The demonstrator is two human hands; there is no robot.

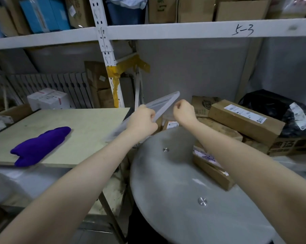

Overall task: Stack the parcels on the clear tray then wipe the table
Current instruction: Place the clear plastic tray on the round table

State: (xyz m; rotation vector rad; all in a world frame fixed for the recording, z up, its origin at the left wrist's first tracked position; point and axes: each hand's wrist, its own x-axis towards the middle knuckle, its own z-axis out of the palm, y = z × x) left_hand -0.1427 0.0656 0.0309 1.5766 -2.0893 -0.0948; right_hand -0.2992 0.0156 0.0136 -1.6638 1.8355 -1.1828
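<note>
Between left fingers [149, 115], clear tray [164, 103] sits tilted.

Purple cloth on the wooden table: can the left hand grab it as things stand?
Probably not yet. The left hand grips the clear tray, held tilted in the air. The purple cloth lies uncovered on the table, so the path itself looks free.

Storage shelving [166, 30] around its white perforated post [103, 41]
Yellow tape [120, 71] wraps the post low down; blue boxes [45, 14] stand up-left of it, a handwritten "5-3" [243, 29] well right, a black bag [272, 104] far lower right.
</note>
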